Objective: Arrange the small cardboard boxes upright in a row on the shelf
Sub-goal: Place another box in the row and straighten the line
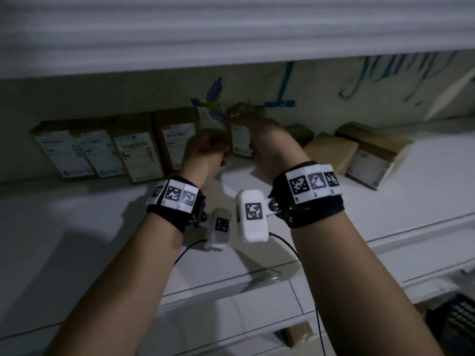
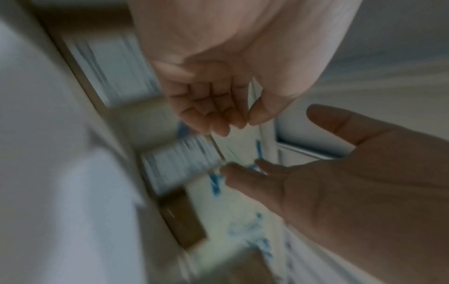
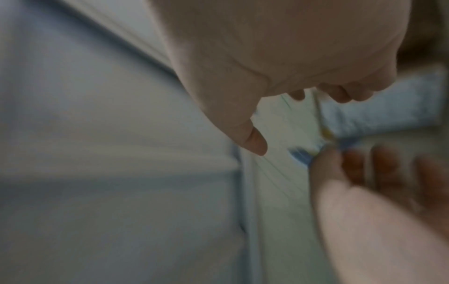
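Note:
Several brown cardboard boxes with white labels [image 1: 138, 150] stand upright in a row at the back left of the white shelf [image 1: 77, 217]. One more labelled box [image 1: 240, 141] stands upright at the row's right end, between my hands. My left hand [image 1: 205, 147] is just left of it, fingers loosely curled and holding nothing [image 2: 213, 107]. My right hand [image 1: 259, 140] is at the box's right side and top, its fingers spread and fairly straight [image 2: 340, 182]. The wrist views are too blurred to show whether they touch the box. Three boxes [image 1: 331, 150] lie flat to the right.
An upper shelf board [image 1: 231, 29] overhangs the hands closely. The back wall carries a blue bird drawing [image 1: 213, 104] and blue writing. The largest lying box [image 1: 372, 155] is at the far right. Below the shelf front another brown box [image 1: 298, 332] shows.

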`<state>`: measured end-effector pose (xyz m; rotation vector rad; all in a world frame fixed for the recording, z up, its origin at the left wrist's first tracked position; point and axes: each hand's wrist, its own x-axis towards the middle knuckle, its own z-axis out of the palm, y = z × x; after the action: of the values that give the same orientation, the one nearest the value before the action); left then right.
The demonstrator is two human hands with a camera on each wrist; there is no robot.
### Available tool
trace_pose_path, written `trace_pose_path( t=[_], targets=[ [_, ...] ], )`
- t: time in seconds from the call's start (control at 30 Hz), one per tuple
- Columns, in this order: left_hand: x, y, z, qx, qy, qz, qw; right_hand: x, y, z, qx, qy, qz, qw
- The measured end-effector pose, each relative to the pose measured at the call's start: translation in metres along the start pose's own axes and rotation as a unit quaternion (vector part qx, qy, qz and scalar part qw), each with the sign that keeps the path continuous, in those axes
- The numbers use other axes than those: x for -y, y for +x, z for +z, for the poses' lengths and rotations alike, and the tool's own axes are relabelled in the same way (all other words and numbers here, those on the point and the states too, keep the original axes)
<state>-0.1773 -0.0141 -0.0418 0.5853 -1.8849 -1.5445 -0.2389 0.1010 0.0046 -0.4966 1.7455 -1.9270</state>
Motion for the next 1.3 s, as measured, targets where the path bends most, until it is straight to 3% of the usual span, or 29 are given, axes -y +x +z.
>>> trace_pose_path(
  t=[0.13,0.2,0.3,0.4,0.6,0.73,0.87,1.03,1.3],
  targets=[
    [-0.001,-0.009,0.055,0.107,-0.126,-0.087,0.982,0.013,-0.023,-0.061,-0.044,0.04,-0.024,0.998],
    [0.01,-0.014,0.073,0.127,-0.195,-0.127,0.964,0.023,-0.036,-0.079,-0.053,0.044,-0.028,0.997],
    [0.026,-0.014,0.091,0.091,-0.168,-0.104,0.976,0.03,-0.058,-0.102,-0.081,0.03,-0.024,0.996],
    [0.033,-0.011,0.09,0.071,-0.141,-0.103,0.982,0.023,-0.059,-0.123,-0.145,0.056,-0.075,0.985],
    [0.032,-0.013,0.092,0.138,-0.189,-0.117,0.965,0.006,-0.054,-0.149,-0.257,0.016,-0.075,0.963],
    [0.032,-0.019,0.091,0.195,-0.173,-0.145,0.954,-0.014,-0.039,-0.147,-0.225,-0.032,0.021,0.974],
    [0.029,-0.027,0.092,0.204,-0.15,-0.171,0.952,-0.037,-0.029,-0.132,-0.153,0.048,0.061,0.985],
    [0.03,-0.018,0.083,0.172,-0.177,-0.162,0.955,-0.044,-0.033,-0.119,-0.132,0.079,0.04,0.987],
    [0.025,-0.019,0.07,0.095,-0.207,-0.052,0.972,-0.035,-0.057,-0.124,-0.027,0.152,0.003,0.988]
  ],
)
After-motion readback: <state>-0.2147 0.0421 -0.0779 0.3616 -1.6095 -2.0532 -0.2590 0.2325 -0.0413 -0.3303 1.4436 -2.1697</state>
